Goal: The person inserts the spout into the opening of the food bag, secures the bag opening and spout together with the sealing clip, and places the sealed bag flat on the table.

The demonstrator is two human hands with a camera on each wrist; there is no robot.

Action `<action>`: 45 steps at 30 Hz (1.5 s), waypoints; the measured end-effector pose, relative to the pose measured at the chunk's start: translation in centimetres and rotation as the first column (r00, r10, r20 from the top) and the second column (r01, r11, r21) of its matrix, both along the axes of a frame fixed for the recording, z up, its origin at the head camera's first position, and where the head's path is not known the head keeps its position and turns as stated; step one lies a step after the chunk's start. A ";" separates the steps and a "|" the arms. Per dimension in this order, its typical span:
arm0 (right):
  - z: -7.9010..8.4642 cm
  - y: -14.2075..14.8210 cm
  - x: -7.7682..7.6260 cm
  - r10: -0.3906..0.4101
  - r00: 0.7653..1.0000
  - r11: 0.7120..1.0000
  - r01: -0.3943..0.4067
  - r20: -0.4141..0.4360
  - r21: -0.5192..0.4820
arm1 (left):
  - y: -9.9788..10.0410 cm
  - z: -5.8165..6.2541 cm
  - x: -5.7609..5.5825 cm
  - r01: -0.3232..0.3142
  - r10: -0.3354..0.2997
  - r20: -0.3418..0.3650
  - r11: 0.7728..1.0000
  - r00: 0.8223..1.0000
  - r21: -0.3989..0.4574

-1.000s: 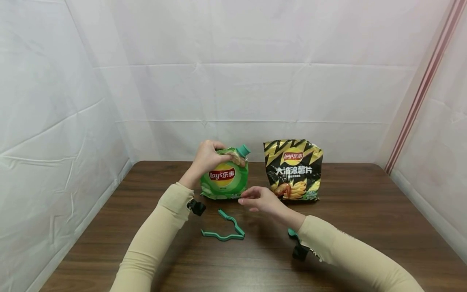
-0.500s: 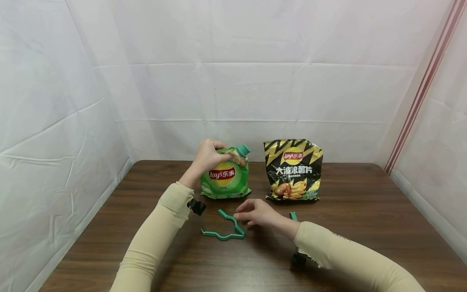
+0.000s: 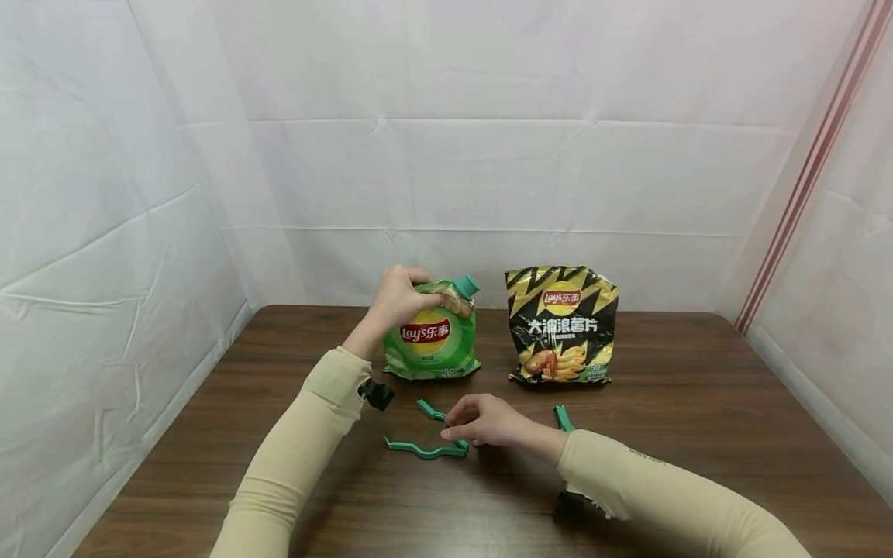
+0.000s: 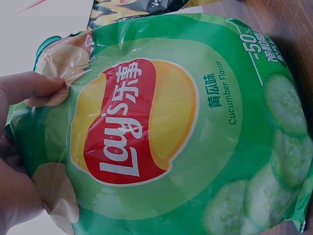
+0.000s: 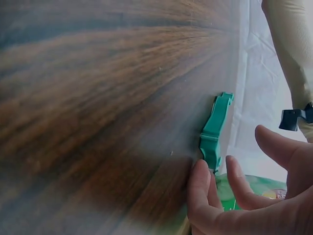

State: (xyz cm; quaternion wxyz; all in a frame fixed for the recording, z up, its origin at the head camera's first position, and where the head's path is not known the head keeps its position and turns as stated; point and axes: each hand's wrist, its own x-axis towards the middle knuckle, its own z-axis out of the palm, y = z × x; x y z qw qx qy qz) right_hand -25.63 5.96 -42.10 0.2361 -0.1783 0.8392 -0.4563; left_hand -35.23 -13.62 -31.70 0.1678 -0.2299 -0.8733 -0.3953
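Note:
My left hand (image 3: 401, 298) pinches the top of a green Lay's potato chip bag (image 3: 429, 353), which stands on the table. In the left wrist view the thumb presses the front of the cucumber-flavor bag (image 4: 171, 122). A teal screw cap (image 3: 465, 286) sticks out at the bag's top right corner. My right hand (image 3: 488, 422) is low over the hinge end of a teal bag clip (image 3: 422, 451), spread in a V on the table. From the right wrist, loosely bent fingertips (image 5: 200, 169) show right at the clip (image 5: 213, 129), the thumb apart from them.
A black and yellow Lay's bag (image 3: 561, 325) stands upright to the right of the green one. Another teal piece (image 3: 563, 418) lies beyond my right forearm, partly hidden by the sleeve. White sheeting (image 3: 488, 178) hangs behind the brown wooden table (image 3: 670, 372).
My right hand has come down and toward me from beside the bags to the teal clip's hinge end. The left hand still holds the green bag in place.

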 end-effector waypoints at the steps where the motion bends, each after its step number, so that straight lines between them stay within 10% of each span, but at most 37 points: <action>1: 0.0 0.0 0.0 0.010 1.000 1.000 -0.010 -0.006 0.006 | 0.0 0.0 0.0 0.002 -0.002 0.000 1.000 1.000 0.002; 21: 0.0 -0.4 0.4 0.199 0.949 0.969 -0.153 -0.244 0.194 | 0.0 -0.1 0.1 0.010 -0.010 0.004 1.000 1.000 0.012; 45: 0.9 -0.4 0.2 0.203 0.920 0.962 -0.124 -0.334 0.245 | 0.1 0.0 0.0 -0.001 0.001 -0.003 1.000 1.000 -0.005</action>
